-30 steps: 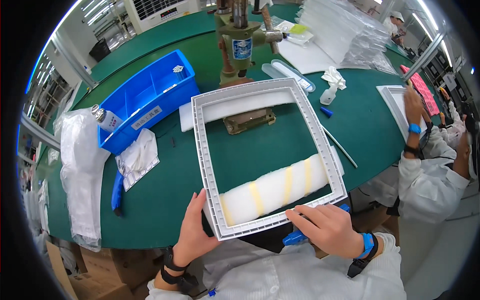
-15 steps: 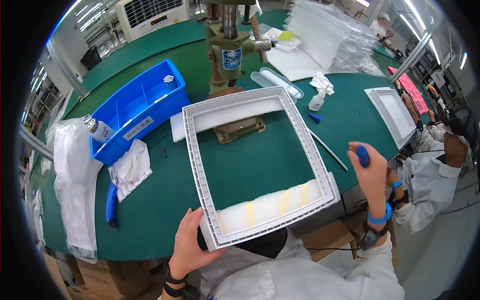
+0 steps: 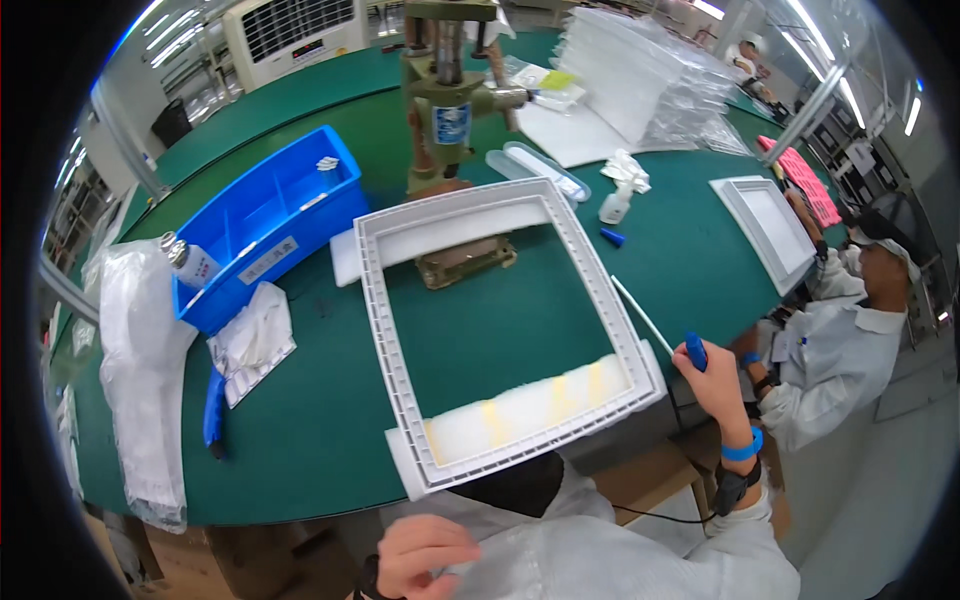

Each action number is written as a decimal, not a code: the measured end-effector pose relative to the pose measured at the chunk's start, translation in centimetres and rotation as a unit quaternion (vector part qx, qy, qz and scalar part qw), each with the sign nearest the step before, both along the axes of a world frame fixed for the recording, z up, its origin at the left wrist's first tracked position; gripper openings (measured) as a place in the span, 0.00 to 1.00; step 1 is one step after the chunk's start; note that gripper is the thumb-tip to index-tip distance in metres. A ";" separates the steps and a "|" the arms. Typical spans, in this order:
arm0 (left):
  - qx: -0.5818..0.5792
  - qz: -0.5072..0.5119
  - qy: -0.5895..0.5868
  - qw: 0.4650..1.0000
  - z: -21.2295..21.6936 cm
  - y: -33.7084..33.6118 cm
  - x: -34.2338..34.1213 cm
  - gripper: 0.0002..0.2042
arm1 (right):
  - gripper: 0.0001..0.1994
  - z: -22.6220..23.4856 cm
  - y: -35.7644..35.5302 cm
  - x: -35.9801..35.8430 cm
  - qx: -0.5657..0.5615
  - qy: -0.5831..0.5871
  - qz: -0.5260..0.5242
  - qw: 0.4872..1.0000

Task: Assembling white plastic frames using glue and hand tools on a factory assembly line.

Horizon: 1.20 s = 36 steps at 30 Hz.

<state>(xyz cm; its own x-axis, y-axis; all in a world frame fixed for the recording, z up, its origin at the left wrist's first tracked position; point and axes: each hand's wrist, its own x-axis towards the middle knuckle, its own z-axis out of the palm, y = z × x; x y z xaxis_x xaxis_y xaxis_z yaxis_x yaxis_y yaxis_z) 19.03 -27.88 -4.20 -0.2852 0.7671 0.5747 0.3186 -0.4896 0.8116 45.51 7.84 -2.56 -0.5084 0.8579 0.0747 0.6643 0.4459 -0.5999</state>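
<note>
The right hand (image 3: pixel 716 386) grips a blue tool (image 3: pixel 696 351); the left hand (image 3: pixel 425 554), loosely curled, holds nothing visible. Beyond, the grey frame (image 3: pixel 381 321) lies over white padding (image 3: pixel 535 408) on the tabletop (image 3: pixel 305 430), seemingly set in place; what remains cannot be told.

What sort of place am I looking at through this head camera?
Most likely a factory assembly workshop: a green press-like machine stands on the long green-topped workbench, a divided blue bin sits there too, and a co-worker in white workwear is at the right.
</note>
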 end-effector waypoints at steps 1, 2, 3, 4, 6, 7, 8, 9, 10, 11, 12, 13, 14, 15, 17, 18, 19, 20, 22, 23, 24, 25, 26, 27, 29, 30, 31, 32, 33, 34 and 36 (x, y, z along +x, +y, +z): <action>-0.019 -0.085 -0.009 0.996 0.0 1.0 0.6 0.13 | 0.07 0.1 -0.7 1.5 -0.023 0.012 -0.017 1.000; -0.037 -0.172 -0.015 0.984 0.1 1.9 1.4 0.15 | 0.07 0.4 -1.8 3.1 -0.018 0.008 -0.031 0.999; -0.036 -0.181 -0.018 0.983 0.0 2.5 2.3 0.15 | 0.07 0.2 -3.1 4.3 -0.086 0.087 -0.056 0.991; -0.133 -0.222 -0.048 0.965 -0.1 3.1 3.2 0.14 | 0.07 0.1 -4.4 5.4 -0.151 0.166 -0.082 0.971; -0.231 -0.262 -0.080 0.934 -0.7 4.0 5.0 0.14 | 0.03 0.4 -7.9 6.8 -0.265 0.249 -0.139 0.921; -0.255 -0.294 -0.117 0.914 -0.9 4.8 5.8 0.15 | 0.04 0.4 -9.7 7.6 -0.282 0.274 -0.143 0.908; -0.281 -0.321 -0.155 0.891 -1.1 5.5 6.7 0.21 | 0.04 0.0 -11.5 8.4 -0.300 0.299 -0.145 0.894; -0.279 -0.331 -0.158 0.887 -1.0 6.4 7.8 0.21 | 0.05 -0.8 -13.1 9.6 -0.307 0.328 -0.091 0.889; -0.230 -0.319 -0.177 0.902 -0.7 7.4 8.9 0.23 | 0.05 -1.5 -14.4 10.4 -0.313 0.355 -0.033 0.880; -0.185 -0.296 -0.194 0.917 0.0 7.7 9.9 0.26 | 0.06 -1.3 -16.0 10.0 -0.320 0.346 0.021 0.882; -0.201 -0.293 -0.203 0.913 -0.3 8.6 10.9 0.26 | 0.07 -2.1 -16.8 9.1 -0.338 0.339 0.069 0.875; -0.175 -0.282 -0.265 0.906 -0.6 9.5 11.7 0.25 | 0.07 -2.8 -17.4 8.0 -0.349 0.316 0.100 0.877; -0.141 -0.266 -0.319 0.899 -0.5 9.4 12.0 0.25 | 0.07 -2.8 -18.3 6.9 -0.353 0.296 0.139 0.877; -0.153 -0.294 -0.353 0.875 -0.6 8.9 11.6 0.22 | 0.07 -2.8 -19.2 6.0 -0.365 0.297 0.144 0.871; -0.164 -0.256 -0.344 0.889 -0.8 7.3 10.7 0.16 | 0.10 -2.9 -20.4 4.2 -0.435 0.174 0.107 0.877; -0.152 -0.242 -0.385 0.877 -0.3 6.6 10.0 0.16 | 0.10 -2.8 -20.1 3.4 -0.446 0.173 0.112 0.871; -0.165 -0.199 -0.317 0.913 0.0 5.4 8.7 0.18 | 0.12 -2.6 -19.7 2.5 -0.404 0.143 0.130 0.894; -0.179 -0.152 -0.246 0.940 0.2 3.8 6.9 0.20 | 0.14 -2.7 -19.3 1.4 -0.362 0.113 0.151 0.913; -0.177 -0.105 -0.123 0.971 0.5 0.7 3.6 0.24 | 0.15 -3.1 -18.7 0.2 -0.396 0.102 0.204 0.889; -0.214 -0.115 -0.078 0.967 0.7 -0.6 2.4 0.26 | 0.17 -3.1 -18.5 0.0 -0.410 0.092 0.248 0.873; -0.333 -0.115 -0.051 0.935 1.9 -1.4 1.5 0.22 | 0.17 -3.1 -18.2 -0.7 -0.425 0.086 0.248 0.867; -0.378 -0.093 -0.025 0.921 1.5 -1.7 1.7 0.21 | 0.15 -3.1 -18.1 -1.4 -0.423 0.041 0.289 0.858; -0.421 -0.067 0.005 0.905 0.8 -1.9 1.7 0.20 | 0.15 -3.3 -17.8 -2.2 -0.415 0.000 0.336 0.846; -0.431 -0.059 -0.003 0.900 -0.4 -2.4 1.9 0.20 | 0.15 -4.3 -17.7 -2.9 -0.369 0.028 0.390 0.843; -0.524 -0.046 0.109 0.844 -3.8 -3.1 2.4 0.16 | 0.15 -5.1 -17.3 -4.2 -0.378 -0.017 0.408 0.831; -0.532 -0.043 0.100 0.840 -5.1 -3.3 2.9 0.16 | 0.16 -5.2 -17.2 -4.7 -0.375 -0.060 0.422 0.823; -0.504 -0.036 0.109 0.856 -6.2 -3.5 3.3 0.15 | 0.16 -5.2 -17.2 -5.2 -0.383 -0.064 0.425 0.818; -0.472 -0.030 0.119 0.873 -7.0 -3.4 3.8 0.15 | 0.16 -5.0 -17.1 -5.6 -0.383 -0.090 0.422 0.817; -0.471 -0.044 0.105 0.875 -7.4 -3.3 4.1 0.14 | 0.16 -4.9 -17.0 -5.8 -0.382 -0.117 0.419 0.816; -0.474 -0.046 0.098 0.874 -8.0 -3.2 4.3 0.14 | 0.16 -5.3 -17.1 -5.8 -0.387 -0.122 0.418 0.813; -0.463 -0.040 0.091 0.881 -9.1 -2.5 4.7 0.12 | 0.16 -6.2 -17.0 -5.6 -0.365 -0.113 0.418 0.824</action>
<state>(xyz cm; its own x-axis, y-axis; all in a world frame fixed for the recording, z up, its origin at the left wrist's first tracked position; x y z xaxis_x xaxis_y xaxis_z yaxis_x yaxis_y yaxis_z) 23.68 -30.41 -13.31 -0.1763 0.9447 -0.2766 0.4800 0.3278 0.8137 39.91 -9.13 -8.76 -0.8744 -0.0261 -0.4845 0.4397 0.3797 -0.8139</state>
